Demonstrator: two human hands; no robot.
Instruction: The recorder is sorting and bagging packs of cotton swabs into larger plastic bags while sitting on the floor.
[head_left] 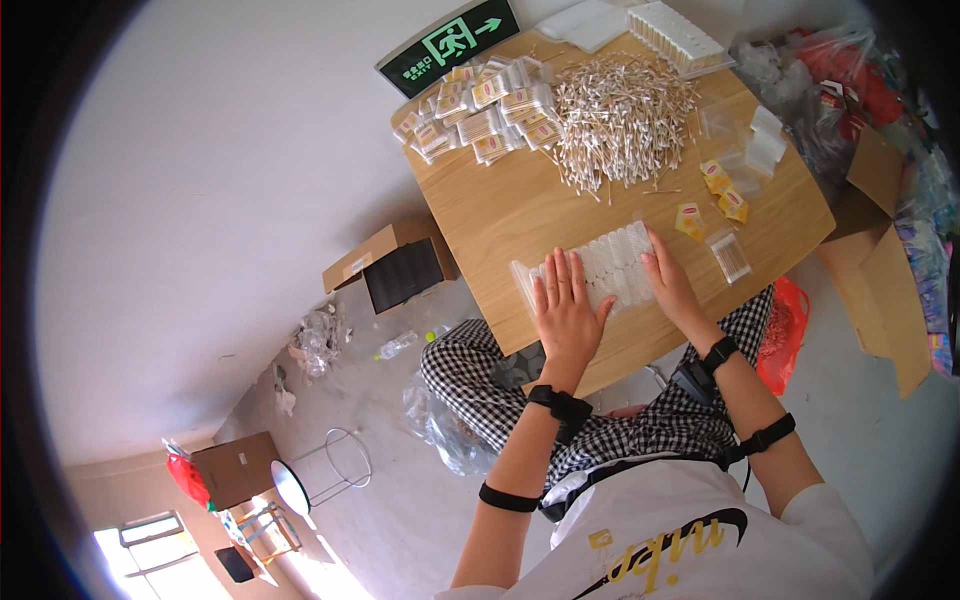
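A row of clear, ribbed plastic sleeves [615, 258] lies side by side near the front edge of the wooden table [490, 225]. My left hand [568, 318] is spread flat over the left part of the row, fingers stretched out. At the row's right end, my right hand [675, 285] rests with straight fingers along its edge, the thumb apart and touching the plastic. Just right of that hand is a small clear pack of cotton swabs [729, 256]. Several yellow-and-white cards [690, 221] lie beyond it. Whether the sleeves are joined together is too fine to tell.
A big heap of loose cotton swabs [625, 120] covers the table's far middle, with filled swab packs [490, 108] piled to its left. A white stack of plastic cases [680, 38] stands at the back. Cardboard boxes [395, 262] flank the table; an open carton [870, 270] is at right.
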